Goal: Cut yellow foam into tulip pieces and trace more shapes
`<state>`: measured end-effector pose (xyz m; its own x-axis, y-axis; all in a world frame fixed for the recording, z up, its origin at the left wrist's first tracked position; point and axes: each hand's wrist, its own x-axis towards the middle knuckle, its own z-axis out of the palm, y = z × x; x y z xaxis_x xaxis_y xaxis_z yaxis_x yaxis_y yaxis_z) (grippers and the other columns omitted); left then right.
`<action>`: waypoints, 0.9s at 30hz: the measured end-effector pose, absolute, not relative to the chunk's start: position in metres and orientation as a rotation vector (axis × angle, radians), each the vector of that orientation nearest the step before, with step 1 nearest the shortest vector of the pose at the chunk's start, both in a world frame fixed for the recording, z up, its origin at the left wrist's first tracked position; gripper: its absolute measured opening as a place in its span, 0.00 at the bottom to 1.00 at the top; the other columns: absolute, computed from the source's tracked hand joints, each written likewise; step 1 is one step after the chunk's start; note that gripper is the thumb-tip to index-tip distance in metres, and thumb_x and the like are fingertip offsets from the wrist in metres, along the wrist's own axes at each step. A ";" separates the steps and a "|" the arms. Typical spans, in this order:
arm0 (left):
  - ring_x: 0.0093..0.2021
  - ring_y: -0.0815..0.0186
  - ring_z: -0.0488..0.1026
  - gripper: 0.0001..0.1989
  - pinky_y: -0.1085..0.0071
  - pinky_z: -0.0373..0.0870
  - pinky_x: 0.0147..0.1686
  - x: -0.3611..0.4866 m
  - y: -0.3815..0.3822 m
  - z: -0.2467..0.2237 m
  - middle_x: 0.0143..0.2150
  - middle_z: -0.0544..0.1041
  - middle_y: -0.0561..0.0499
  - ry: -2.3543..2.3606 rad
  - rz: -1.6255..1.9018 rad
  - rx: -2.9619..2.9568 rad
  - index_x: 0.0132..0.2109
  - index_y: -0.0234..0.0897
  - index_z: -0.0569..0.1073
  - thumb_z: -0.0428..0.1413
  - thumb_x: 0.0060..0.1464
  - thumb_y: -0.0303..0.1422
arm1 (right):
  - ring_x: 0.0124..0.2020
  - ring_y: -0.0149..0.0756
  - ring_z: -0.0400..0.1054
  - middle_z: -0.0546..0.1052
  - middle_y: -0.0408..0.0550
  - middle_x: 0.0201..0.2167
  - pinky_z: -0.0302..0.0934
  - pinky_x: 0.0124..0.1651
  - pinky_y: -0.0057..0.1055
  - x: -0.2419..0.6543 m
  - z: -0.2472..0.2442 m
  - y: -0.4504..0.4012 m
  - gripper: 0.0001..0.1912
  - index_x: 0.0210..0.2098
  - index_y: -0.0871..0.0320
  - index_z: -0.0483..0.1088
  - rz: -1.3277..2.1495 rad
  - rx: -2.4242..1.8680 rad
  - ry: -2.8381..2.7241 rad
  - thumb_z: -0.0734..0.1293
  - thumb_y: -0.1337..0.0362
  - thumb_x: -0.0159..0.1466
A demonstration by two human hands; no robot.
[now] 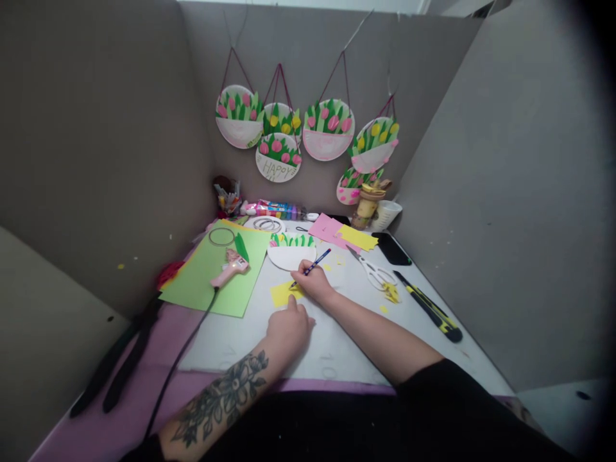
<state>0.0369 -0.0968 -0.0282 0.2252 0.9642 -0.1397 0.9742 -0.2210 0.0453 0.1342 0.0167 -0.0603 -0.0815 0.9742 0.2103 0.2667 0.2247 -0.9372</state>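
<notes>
My right hand (312, 280) is closed around a dark blue pencil (317, 260), whose tip meets a small yellow paper piece (282, 295) on the white board. Just below, my left hand (290, 327) touches the lower edge of that piece with an outstretched index finger; its thumb is apart and the other fingers look curled. Behind my right hand lies a half-plate basket (290, 256) with green paper leaves and a bit of pink.
Left are green sheets (206, 276) and a pink glue gun (231, 268) with a cord. On the right lie scissors (375, 273), a yellow-black cutter (428, 307), a phone (392, 248) and pink paper (330, 229). Flower plates (328, 144) hang on the back wall.
</notes>
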 end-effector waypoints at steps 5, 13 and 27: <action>0.37 0.56 0.77 0.21 0.61 0.73 0.33 0.037 -0.096 -0.030 0.61 0.62 0.31 1.860 -0.113 2.361 0.49 0.29 0.70 0.42 0.62 0.41 | 0.21 0.29 0.56 0.60 0.36 0.16 0.52 0.26 0.26 0.133 -0.062 0.018 0.10 0.19 0.56 0.57 0.911 -1.238 -1.564 0.64 0.63 0.50; 0.37 0.55 0.77 0.21 0.61 0.73 0.33 0.037 -0.097 -0.030 0.61 0.62 0.30 1.865 -0.110 2.357 0.48 0.29 0.70 0.42 0.62 0.41 | 0.22 0.29 0.56 0.59 0.36 0.16 0.52 0.26 0.26 0.133 -0.062 0.015 0.11 0.19 0.56 0.57 0.917 -1.234 -1.581 0.65 0.62 0.50; 0.39 0.57 0.77 0.21 0.62 0.73 0.34 0.037 -0.097 -0.029 0.62 0.60 0.30 1.861 -0.150 2.345 0.50 0.30 0.69 0.42 0.62 0.42 | 0.21 0.29 0.54 0.58 0.36 0.16 0.51 0.26 0.27 0.136 -0.061 0.016 0.10 0.18 0.56 0.56 0.913 -1.206 -1.519 0.64 0.64 0.49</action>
